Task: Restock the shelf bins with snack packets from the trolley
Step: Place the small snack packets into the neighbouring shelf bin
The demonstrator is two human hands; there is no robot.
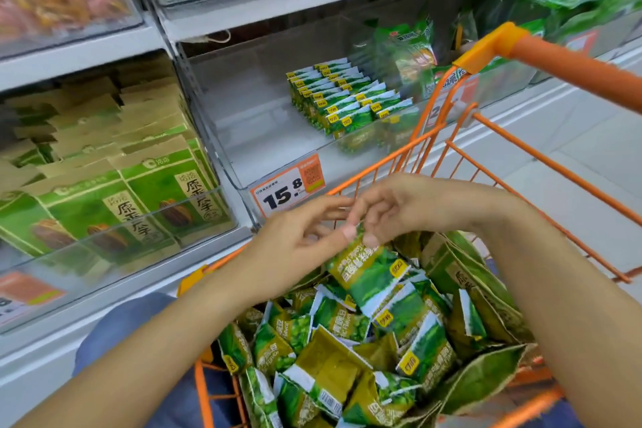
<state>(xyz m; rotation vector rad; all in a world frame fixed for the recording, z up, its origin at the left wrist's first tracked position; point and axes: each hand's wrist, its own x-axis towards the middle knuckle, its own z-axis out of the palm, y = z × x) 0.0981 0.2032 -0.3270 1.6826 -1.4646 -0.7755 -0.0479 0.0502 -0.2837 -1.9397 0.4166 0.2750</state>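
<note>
Bright, even store light fell overhead; wide-angle distortion bent the white metal shelves (278, 7), corners motion-blurred.

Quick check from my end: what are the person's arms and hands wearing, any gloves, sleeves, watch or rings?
Nothing shows on either. The left hand and right hand are bare, without gloves, and no ring is visible. Both forearms are uncovered up to the picture's edge: no sleeve, watch or wristband appears.
</note>
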